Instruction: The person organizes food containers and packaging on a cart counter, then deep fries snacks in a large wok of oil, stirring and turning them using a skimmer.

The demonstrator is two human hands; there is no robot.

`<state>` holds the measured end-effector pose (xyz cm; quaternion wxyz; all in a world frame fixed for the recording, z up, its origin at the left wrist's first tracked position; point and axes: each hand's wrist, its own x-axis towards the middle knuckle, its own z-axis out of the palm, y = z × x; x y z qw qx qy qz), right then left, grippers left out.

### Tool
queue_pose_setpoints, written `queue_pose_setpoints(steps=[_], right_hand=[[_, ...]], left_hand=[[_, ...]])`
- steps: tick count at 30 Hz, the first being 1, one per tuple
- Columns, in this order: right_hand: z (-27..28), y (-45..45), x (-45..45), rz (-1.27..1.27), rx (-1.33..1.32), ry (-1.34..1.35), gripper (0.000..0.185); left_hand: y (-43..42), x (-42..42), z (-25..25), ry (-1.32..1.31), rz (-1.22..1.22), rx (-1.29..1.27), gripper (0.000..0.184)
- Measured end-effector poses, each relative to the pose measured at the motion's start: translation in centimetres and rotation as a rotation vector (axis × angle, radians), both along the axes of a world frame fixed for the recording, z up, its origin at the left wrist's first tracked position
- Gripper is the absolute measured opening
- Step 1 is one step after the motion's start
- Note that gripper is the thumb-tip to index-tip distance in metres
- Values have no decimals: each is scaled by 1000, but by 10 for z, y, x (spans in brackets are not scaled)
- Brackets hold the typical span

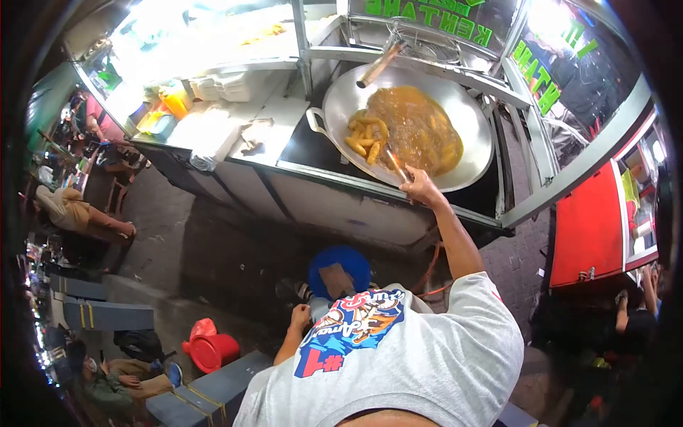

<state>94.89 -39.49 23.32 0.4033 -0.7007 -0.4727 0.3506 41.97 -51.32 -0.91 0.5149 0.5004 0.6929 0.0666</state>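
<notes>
My right hand [421, 188] is closed around the handle of a long-handled cooking tool [398, 165], at the near rim of a large metal wok [475, 135]. The tool's far end goes down among the food, so its shape is hidden. Bubbling brown oil [413, 117] fills the middle of the wok. Golden fried pieces [368, 136] are heaped on its left side. Low by my leg, my left hand [302, 316] is curled into a loose fist, with nothing visible in it.
A wooden-handled wire strainer [382, 65] rests over the wok's far rim. Left of it, the cart counter [274, 117] holds white boxes [222, 85] and an orange bottle [175, 102]. A metal post [299, 43] rises between. Below are a blue tub [341, 267], red bucket [213, 351] and seated people.
</notes>
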Motion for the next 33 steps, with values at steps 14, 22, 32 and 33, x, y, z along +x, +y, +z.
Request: queue_pose_setpoints(steps=[14,22,32,33], right_hand=[[66,-131,29,-134,-230,-927,55],[49,-117,84,-439,-259,-905,54],[-39,10,133,-481,-114,18,17],[-41,27,127,-493,-115,95,16]], left_hand=[[18,12,-25,-18,-67,-30,26],[13,1,-29,-31,-40,-24,24],[-19,-3,29,23,20,13,18],[-25,-4,37,27,33,7,18]])
